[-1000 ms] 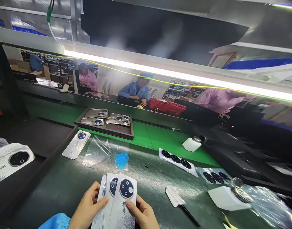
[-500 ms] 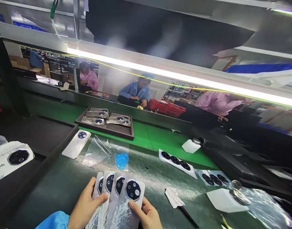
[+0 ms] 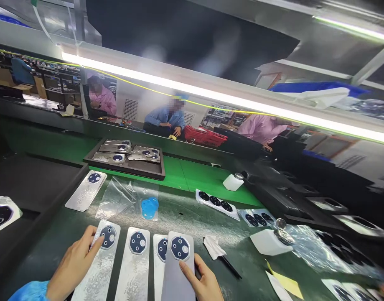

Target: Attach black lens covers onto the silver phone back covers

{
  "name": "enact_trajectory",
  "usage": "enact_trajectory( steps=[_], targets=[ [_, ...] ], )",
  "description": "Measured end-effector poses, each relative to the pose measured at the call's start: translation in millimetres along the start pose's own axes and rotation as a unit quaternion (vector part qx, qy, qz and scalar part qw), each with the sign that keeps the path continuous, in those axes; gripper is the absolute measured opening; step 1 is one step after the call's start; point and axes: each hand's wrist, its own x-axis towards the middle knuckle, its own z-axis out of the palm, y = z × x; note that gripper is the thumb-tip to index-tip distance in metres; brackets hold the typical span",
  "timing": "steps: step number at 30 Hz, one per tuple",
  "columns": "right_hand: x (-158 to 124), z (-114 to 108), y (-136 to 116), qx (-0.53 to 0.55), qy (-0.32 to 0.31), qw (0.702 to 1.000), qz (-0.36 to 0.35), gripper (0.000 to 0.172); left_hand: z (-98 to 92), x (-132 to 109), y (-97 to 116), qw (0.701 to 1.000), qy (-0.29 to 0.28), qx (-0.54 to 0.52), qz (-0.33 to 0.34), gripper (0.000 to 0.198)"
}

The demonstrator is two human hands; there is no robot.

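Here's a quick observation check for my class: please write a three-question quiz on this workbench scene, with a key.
1. How many phone back covers lie in the row by the hands? A) two B) three C) four
2. True or false: a fingertip of the left hand touches the camera ring of the leftmost cover.
3. Fill in the gap: the blob lying on the clear plastic film is ____.

Key: 1. C; 2. True; 3. blue

Left hand (image 3: 73, 265) and right hand (image 3: 202, 279) reach forward, fingers extended.
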Motion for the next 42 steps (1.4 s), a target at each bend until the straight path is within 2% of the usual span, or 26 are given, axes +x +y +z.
enact_trajectory(
  steps=[3, 6, 8, 11, 13, 15, 18, 21, 23, 26, 29, 32, 35, 38, 40, 42],
  targets=[
    [-0.5, -4.8, -2.3, -0.057, -0.010, 0.998, -0.022, 0.040, -4.1, 2.3, -3.0, 0.999, -0.006, 0.036, -0.012, 0.035],
    [4.0, -17.2, -3.5, -0.019, -0.048, 0.998, 0.027, 0.044, -5.2, -0.2, -5.2, 0.996, -0.025, 0.084, -0.013, 0.049],
    [9.3, -29.6, -5.9, -0.004, -0.050, 0.998, 0.030, 0.045, -6.9, -2.4, -7.1, 0.990, -0.024, 0.140, -0.010, 0.064],
    [17.3, -50.1, -7.1, -0.039, -0.053, 0.998, -0.014, 0.042, -12.8, -0.6, -5.7, 0.971, 0.008, 0.241, 0.011, 0.076],
    [20.5, -61.3, -3.3, -0.095, -0.048, 0.994, -0.036, 0.042, -18.0, 6.8, 2.2, 0.955, 0.047, 0.283, 0.070, 0.071],
    [20.8, -68.4, 1.6, -0.197, -0.015, 0.979, -0.050, 0.046, -22.5, 20.4, 15.5, 0.935, 0.086, 0.310, 0.148, 0.063],
    [19.7, -69.6, -2.4, -0.378, 0.043, 0.917, -0.117, 0.036, -26.6, 51.6, 37.7, 0.904, 0.101, 0.368, 0.191, 0.054],
    [27.1, -56.6, -27.9, -0.473, 0.021, 0.857, -0.200, 0.027, -27.1, 89.1, 51.8, 0.894, 0.124, 0.391, 0.179, 0.035],
    [41.5, -38.9, -50.0, -0.494, -0.064, 0.841, -0.211, 0.027, -24.8, 112.3, 55.6, 0.891, 0.144, 0.401, 0.157, 0.027],
    [74.6, -2.5, -73.2, -0.486, -0.130, 0.833, -0.228, 0.026, -16.5, 137.6, 56.8, 0.891, 0.170, 0.406, 0.115, 0.022],
    [106.3, 35.5, -77.2, -0.487, -0.200, 0.813, -0.249, 0.031, -6.7, 148.5, 55.9, 0.896, 0.181, 0.396, 0.091, 0.026],
    [122.0, 62.2, -70.4, -0.499, -0.233, 0.793, -0.260, 0.040, -4.0, 150.8, 54.4, 0.907, 0.182, 0.370, 0.082, 0.026],
    [123.0, 72.7, -63.7, -0.513, -0.231, 0.782, -0.267, 0.046, -12.7, 153.9, 57.4, 0.925, 0.180, 0.324, 0.079, 0.026],
    [118.8, 74.3, -60.5, -0.519, -0.229, 0.777, -0.274, 0.047, -22.2, 163.3, 73.1, 0.942, 0.175, 0.263, 0.114, 0.028],
    [117.2, 74.6, -60.1, -0.519, -0.231, 0.776, -0.275, 0.046, -19.1, 171.4, 90.5, 0.946, 0.161, 0.226, 0.165, 0.031],
    [119.5, 72.7, -61.7, -0.520, -0.239, 0.774, -0.272, 0.048, -4.8, 177.5, 108.3, 0.945, 0.130, 0.200, 0.225, 0.037]
  ],
)
